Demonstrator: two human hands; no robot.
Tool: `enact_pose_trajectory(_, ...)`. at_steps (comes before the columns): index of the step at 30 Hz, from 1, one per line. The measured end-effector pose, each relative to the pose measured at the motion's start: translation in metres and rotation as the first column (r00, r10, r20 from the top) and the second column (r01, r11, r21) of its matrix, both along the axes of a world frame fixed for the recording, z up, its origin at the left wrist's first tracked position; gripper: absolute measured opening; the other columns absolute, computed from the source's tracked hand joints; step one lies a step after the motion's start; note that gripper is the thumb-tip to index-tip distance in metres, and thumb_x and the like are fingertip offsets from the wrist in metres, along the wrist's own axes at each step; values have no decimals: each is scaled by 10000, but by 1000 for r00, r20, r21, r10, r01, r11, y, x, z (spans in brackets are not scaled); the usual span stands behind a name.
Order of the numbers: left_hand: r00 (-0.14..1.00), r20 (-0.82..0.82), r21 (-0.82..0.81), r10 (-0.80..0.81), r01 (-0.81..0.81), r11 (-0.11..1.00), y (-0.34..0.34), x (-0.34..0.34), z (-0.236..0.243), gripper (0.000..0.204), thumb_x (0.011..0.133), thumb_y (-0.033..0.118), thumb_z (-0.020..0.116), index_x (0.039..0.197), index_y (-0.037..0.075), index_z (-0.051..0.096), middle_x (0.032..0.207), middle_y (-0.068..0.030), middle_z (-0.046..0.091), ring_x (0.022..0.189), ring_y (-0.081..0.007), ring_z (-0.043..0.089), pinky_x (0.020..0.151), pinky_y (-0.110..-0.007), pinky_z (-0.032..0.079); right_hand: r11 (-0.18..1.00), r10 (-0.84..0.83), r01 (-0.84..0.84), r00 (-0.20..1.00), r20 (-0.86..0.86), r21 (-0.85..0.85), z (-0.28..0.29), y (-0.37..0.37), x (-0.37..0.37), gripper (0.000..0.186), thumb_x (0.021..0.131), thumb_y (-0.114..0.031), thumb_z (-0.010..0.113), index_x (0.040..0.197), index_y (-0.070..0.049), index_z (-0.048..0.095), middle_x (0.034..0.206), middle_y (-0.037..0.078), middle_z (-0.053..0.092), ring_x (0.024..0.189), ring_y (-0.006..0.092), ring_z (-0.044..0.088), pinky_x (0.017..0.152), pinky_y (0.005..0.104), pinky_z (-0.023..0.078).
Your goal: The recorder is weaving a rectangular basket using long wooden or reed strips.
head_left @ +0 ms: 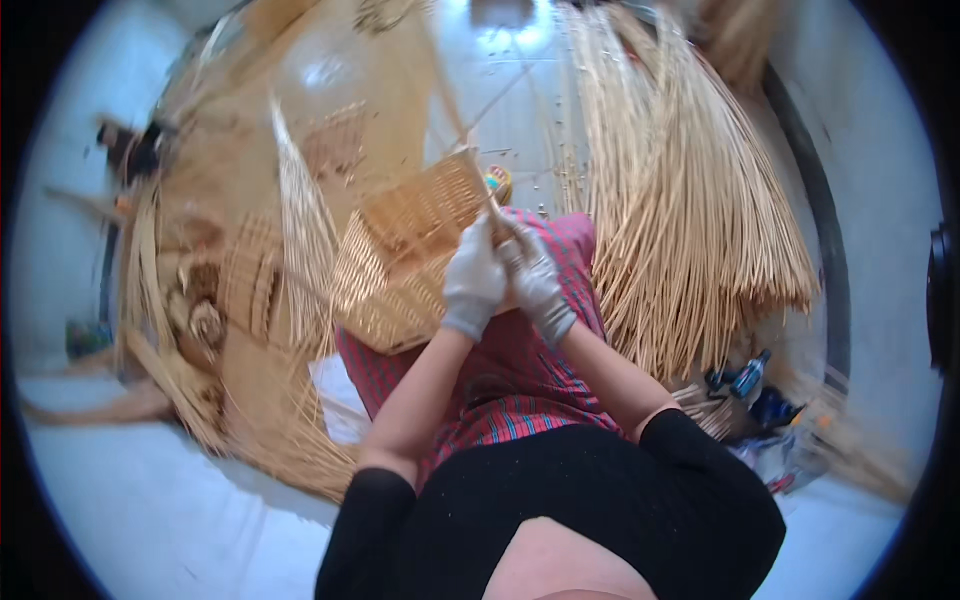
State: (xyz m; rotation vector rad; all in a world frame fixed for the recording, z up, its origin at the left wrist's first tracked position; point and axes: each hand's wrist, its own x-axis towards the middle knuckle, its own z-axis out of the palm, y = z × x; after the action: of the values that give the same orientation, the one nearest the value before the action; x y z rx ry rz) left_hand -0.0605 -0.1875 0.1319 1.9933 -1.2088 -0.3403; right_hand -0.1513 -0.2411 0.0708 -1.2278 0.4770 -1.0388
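A woven rattan basket [405,215] with angled sides rests tilted on my lap, over a red checked cloth [520,385]. Both my hands wear pale gloves and meet at the basket's right edge. My left hand [475,275] is closed on that edge, fingers pointing away from me. Close beside it, my right hand [537,275] is closed at the same edge, its fingertips partly hidden. A thin cane strip [450,95] rises from the basket's far corner, blurred towards its upper end. Just beyond the edge lies a small round yellow-and-green item [498,182].
A large bundle of long cane strips [690,220] fans across the floor at right. More loose strips [300,200] and woven pieces [250,280] lie at left. Blue and black tool-like things [750,378] sit by my right elbow. White walls [885,180] rise at the sides.
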Motion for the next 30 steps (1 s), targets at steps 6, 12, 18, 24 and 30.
enact_pose_trajectory(6, 982, 10, -300, -187, 181, 937, 13, -14, -14, 789, 895, 110, 706, 1584, 125, 321, 1583, -214, 362, 1216, -387, 617, 984, -436, 544, 908, -151, 32, 955, -255, -419, -25, -51, -32, 418, 1067, -220, 575, 1447, -50, 545, 1304, 123, 678, 1184, 165, 629, 995, 325, 500)
enact_pose_trajectory(12, 943, -258, -378, 211, -300, 876, 135, 24, -85, 241, 957, 86, 716, 1198, 88, 702, 1060, -60, 727, 911, -155, 703, 804, -293, 578, 776, -403, 45, 803, -439, -629, 8, -27, -43, 427, 1009, -116, 601, 1435, -81, 582, 1145, 140, 730, 1000, 245, 715, 905, 354, 547)
enact_pose_trajectory(18, 750, -417, -462, 514, -662, 590, 184, 118, -77, 268, 942, 184, 762, 1148, 18, 723, 995, -68, 715, 823, -157, 658, 734, -298, 534, 621, -167, -304, 849, -501, -723, 59, 91, 7, 368, 885, -115, 736, 1251, -147, 706, 1115, 73, 727, 1052, 280, 664, 936, 386, 545)
enact_pose_trajectory(24, 374, -872, -489, -317, -627, 606, 194, 135, -81, 193, 970, 133, 716, 1110, 10, 663, 922, -39, 656, 807, -124, 612, 716, -284, 522, 402, 51, -476, 865, -500, -782, 98, 152, 87, 333, 867, -280, 751, 1190, -207, 723, 801, 43, 643, 761, 283, 641, 683, 420, 517)
enact_pose_trajectory(30, 672, -694, -423, -259, -90, 901, 195, 192, -40, 408, 887, 112, 801, 1252, 21, 644, 1212, -82, 666, 1118, -157, 620, 976, -316, 509, 404, -37, -376, 904, -426, -834, 95, 156, 71, 204, 845, -257, 783, 1022, -164, 741, 903, 7, 705, 805, 219, 660, 732, 364, 534)
